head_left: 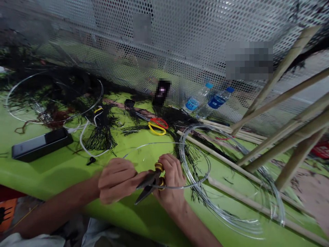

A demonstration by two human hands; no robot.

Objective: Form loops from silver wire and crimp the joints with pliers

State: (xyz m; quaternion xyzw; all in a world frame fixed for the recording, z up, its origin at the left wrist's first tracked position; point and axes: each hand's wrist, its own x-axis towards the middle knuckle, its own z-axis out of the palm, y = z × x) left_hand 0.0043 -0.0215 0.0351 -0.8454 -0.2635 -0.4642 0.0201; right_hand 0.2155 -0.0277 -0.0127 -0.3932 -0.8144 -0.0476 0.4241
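Near the front edge of the green table [151, 152], my right hand [171, 181] is closed round scissors [147, 183] with yellow handles. Their dark blades are spread and point left. A thin silvery wire [180, 187] runs from the right to the blades. My left hand [118, 180] is closed beside the blade tips, fingers pressed together on the wire; the pinched part is mostly hidden. From near that hand the wire seems to arc back to a big loose wire coil [187, 171] on the right.
Red-and-yellow-handled scissors [157, 127], black netting [101, 137], a dark box [42, 144] and a white cable [83, 140] lie beyond my hands. Two water bottles [196, 97] lean against the perforated metal panel [115, 51]. Wooden poles [285, 137] slant across the right side.
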